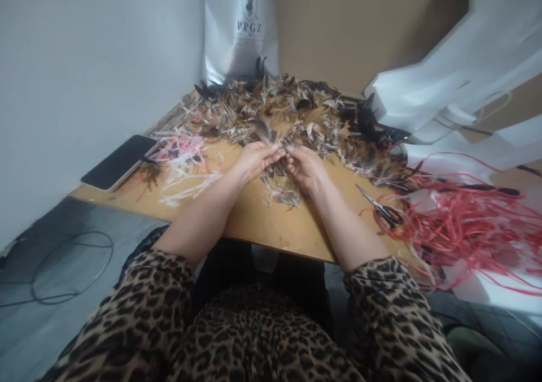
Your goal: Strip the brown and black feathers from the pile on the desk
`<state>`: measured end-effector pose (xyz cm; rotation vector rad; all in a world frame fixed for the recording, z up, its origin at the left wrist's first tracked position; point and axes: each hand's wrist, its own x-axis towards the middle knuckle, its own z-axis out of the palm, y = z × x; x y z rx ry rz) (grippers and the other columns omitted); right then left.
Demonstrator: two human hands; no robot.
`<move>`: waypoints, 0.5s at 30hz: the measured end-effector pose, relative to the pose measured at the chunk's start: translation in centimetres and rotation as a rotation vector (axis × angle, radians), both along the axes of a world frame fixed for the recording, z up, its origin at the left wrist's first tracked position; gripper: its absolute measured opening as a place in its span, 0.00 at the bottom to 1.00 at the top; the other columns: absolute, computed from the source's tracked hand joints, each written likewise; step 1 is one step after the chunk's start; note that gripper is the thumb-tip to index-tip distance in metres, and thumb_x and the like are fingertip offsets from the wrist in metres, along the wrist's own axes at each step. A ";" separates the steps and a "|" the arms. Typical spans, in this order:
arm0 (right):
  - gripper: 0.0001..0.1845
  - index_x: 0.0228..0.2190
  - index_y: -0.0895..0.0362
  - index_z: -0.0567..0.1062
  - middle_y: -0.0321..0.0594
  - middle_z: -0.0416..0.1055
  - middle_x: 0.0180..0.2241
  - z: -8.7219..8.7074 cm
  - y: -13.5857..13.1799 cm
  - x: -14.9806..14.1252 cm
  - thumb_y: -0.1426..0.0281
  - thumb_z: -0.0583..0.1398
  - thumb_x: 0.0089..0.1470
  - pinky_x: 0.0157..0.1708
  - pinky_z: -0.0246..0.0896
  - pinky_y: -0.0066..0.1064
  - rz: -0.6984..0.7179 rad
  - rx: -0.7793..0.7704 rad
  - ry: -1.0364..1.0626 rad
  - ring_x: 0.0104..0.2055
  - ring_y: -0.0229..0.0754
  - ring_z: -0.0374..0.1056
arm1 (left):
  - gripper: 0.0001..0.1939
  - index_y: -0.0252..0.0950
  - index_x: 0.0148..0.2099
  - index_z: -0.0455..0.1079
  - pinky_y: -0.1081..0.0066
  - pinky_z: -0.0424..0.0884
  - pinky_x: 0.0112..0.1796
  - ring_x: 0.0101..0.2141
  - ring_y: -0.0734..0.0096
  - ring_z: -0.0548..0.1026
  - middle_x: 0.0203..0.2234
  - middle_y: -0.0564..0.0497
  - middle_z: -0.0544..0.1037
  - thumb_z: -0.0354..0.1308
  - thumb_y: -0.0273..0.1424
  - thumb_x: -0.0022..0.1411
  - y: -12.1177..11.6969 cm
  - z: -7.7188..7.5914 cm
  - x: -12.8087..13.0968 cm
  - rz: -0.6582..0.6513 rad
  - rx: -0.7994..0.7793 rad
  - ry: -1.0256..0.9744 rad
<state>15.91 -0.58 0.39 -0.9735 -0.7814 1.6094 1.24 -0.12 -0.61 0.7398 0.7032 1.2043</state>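
Observation:
My left hand and my right hand meet over the front of a large heap of brown and black feathers. Both are closed, with thumbs and fingertips pinched close together. A brownish feather rises from the fingertips of the left hand. Something small and dark shows at the right hand's fingertips, probably a feather's end, too small to make out. Below the hands, a small bunch of grey and white feather bits lies on the wooden table.
Black-handled scissors lie at right beside a tangle of red strips. White and pink strips lie at left, near a phone. A printed silver bag stands behind the heap. A cable loops on the floor.

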 end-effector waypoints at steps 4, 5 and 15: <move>0.15 0.20 0.59 0.67 0.29 0.67 0.15 0.1 0.2 0.4 0.71 0.70 0.36 0.13 0.54 0.17 -0.014 0.077 -0.040 0.15 0.26 0.58 | 0.04 0.25 0.30 0.72 0.81 0.73 0.31 0.27 0.77 0.78 0.26 0.45 0.79 0.58 0.20 0.58 -0.1 -0.1 -0.1 -0.024 -0.040 0.042; 0.15 0.19 0.59 0.68 0.29 0.66 0.15 0.1 0.2 0.4 0.71 0.70 0.35 0.13 0.53 0.18 -0.021 0.106 -0.058 0.15 0.26 0.56 | 0.05 0.25 0.29 0.72 0.81 0.73 0.30 0.27 0.77 0.78 0.26 0.45 0.79 0.58 0.20 0.58 -0.1 0.0 -0.2 -0.026 -0.051 0.052; 0.16 0.17 0.58 0.67 0.29 0.62 0.12 -0.4 0.2 0.4 0.68 0.70 0.35 0.13 0.49 0.21 0.001 0.208 -0.164 0.13 0.28 0.54 | 0.05 0.24 0.30 0.72 0.82 0.71 0.27 0.23 0.79 0.77 0.24 0.44 0.79 0.61 0.23 0.56 -0.5 0.2 -0.1 -0.104 -0.080 0.149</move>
